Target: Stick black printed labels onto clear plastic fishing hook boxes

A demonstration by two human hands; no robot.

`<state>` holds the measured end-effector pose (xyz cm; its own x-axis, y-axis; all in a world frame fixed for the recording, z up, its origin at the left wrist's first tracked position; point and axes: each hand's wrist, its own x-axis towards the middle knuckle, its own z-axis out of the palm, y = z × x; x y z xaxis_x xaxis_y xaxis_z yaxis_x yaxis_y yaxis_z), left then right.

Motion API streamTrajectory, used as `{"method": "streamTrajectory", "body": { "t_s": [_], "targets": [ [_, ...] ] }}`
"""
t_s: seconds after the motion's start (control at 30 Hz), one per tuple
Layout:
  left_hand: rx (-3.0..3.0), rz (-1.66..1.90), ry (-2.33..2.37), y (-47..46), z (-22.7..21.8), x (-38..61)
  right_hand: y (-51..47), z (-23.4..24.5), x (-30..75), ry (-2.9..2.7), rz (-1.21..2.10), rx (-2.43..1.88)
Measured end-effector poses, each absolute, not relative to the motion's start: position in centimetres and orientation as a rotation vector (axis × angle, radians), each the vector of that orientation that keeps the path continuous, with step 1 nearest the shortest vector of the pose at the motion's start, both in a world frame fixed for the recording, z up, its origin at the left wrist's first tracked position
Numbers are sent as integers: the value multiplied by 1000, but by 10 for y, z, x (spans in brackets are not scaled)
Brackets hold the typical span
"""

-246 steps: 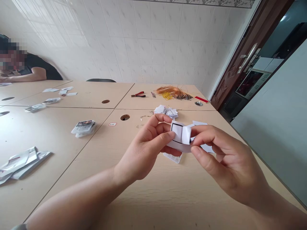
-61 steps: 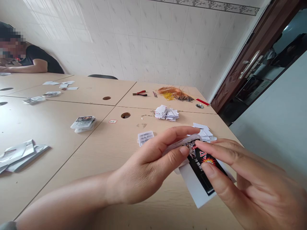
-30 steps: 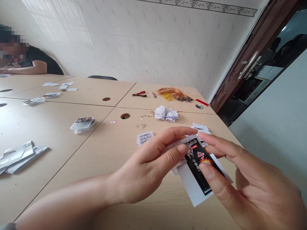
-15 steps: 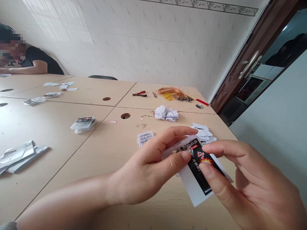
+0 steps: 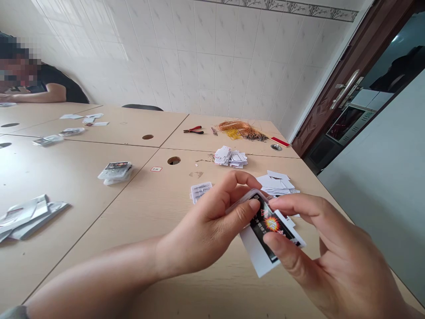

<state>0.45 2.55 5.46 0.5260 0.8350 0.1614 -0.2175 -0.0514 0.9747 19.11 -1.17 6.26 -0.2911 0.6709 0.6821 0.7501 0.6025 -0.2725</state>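
— Since the head cam is all I get from here, can you walk me across the worktop (image 5: 76,208), left to right?

— Sure. At the far left, a co-worker (image 5: 49,91) sits with a forearm on the worktop. Nearer me lie silver foil packets (image 5: 25,221), then a small stack of printed packs (image 5: 114,172). Past those, a small clear box (image 5: 201,192) sits just beside my left grip (image 5: 209,226).

— What are the grips doing?

— Both are narrow. The left pinches the edge of a clear plastic case (image 5: 247,198) between thumb and fingers. My right grip (image 5: 318,248) has a printed card (image 5: 268,226), black with a starburst, held against that case, all of it up off the worktop. I can't tell whether the card is fully seated.

— How far along does it look?

— My read: one pack is in hand and a few look finished on the left. Up ahead are red-handled pliers (image 5: 193,130), a white card stack (image 5: 229,157) and a tangle of copper wire (image 5: 241,130). Another loose pile of white cards (image 5: 277,184) lies just past my hands, so plenty looks left.
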Motion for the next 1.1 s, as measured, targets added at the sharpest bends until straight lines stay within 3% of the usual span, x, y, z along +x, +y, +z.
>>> {"method": "streamTrajectory", "body": {
  "t_s": [0.27, 1.1],
  "targets": [
    [1358, 1032, 697, 30, 49, -1, -12, 64, 199, -2002, 57, -1130],
    [1314, 1024, 589, 28, 57, 0, -13, 58, 194, -1925, -69, -1152]
  ]
}}
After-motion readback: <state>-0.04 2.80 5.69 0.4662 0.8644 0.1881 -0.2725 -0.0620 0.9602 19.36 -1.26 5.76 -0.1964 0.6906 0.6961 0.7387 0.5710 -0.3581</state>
